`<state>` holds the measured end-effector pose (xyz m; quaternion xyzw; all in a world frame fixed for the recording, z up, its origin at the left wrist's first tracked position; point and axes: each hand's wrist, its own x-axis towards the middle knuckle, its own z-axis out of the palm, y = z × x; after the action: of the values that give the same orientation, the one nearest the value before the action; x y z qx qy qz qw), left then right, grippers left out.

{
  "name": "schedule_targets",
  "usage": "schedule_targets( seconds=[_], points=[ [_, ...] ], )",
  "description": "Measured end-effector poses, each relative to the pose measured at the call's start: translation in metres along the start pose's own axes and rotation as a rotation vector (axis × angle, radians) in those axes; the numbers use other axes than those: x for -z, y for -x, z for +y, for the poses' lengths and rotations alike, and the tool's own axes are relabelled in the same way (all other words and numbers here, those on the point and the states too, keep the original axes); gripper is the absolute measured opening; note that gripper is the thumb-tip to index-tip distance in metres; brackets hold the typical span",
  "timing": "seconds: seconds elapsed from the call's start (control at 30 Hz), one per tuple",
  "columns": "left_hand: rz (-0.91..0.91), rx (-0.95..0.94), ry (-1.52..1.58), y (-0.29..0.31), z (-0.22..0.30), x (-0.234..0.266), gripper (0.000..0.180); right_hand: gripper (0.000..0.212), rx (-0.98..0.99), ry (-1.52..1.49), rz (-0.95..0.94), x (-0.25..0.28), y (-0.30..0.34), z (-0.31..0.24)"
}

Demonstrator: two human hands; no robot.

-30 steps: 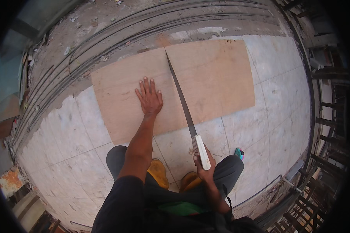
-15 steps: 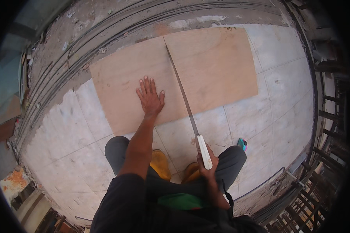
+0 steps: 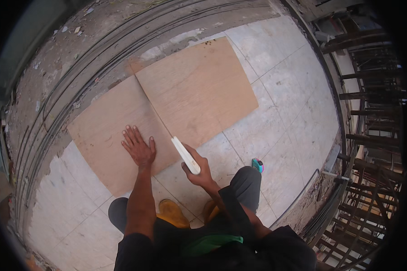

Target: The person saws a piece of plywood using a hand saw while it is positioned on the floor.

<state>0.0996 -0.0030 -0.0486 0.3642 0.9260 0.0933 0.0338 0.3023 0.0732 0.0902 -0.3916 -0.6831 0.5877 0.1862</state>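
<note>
A thin, light-brown plywood sheet (image 3: 203,86) lies flat on the pale tiled floor, at an angle. On its left part rests my left hand (image 3: 139,147), palm down with the fingers spread. My right hand (image 3: 198,168) is wrapped round the white handle of a handsaw (image 3: 186,156), over the sheet's near edge. From the handle, the narrow blade reaches away across the sheet, along a dark line that runs to the far edge. Seen nearly edge-on, the blade is hard to tell apart from that line.
Yellow boots (image 3: 173,213) show between my bent knees at the sheet's near side. A turquoise and pink tape measure (image 3: 257,165) lies by my right knee. Long dark cables or rods (image 3: 72,88) run along the rough ground beyond the tiles. Dark metal frames (image 3: 371,95) stand at the right.
My right hand has pushed the handsaw forward, away from my body, so its handle now overlaps the sheet. My left hand stays flat on the plywood. The whole view has turned and shifted.
</note>
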Motion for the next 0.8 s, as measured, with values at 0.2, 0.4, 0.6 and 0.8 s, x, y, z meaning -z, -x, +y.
schedule_targets(
  seconds=[0.2, 0.4, 0.6, 0.8],
  points=[
    [0.109, -0.022, -0.016, 0.002, 0.006, 0.011, 0.081, 0.067, -0.081, 0.041, -0.063, 0.008, 0.013, -0.015],
    [0.04, -0.048, -0.058, 0.02, 0.02, 0.0, 0.081, 0.066, 0.205, -0.015, 0.123, -0.035, -0.117, 0.02],
    [0.034, -0.003, -0.105, 0.002, 0.015, 0.02, 0.082, 0.072, -0.141, 0.135, -0.074, 0.017, 0.062, 0.014],
    [0.033, -0.046, -0.103, 0.01, 0.026, 0.012, 0.083, 0.067, 0.173, 0.01, 0.059, -0.025, -0.102, 0.02]
  ],
)
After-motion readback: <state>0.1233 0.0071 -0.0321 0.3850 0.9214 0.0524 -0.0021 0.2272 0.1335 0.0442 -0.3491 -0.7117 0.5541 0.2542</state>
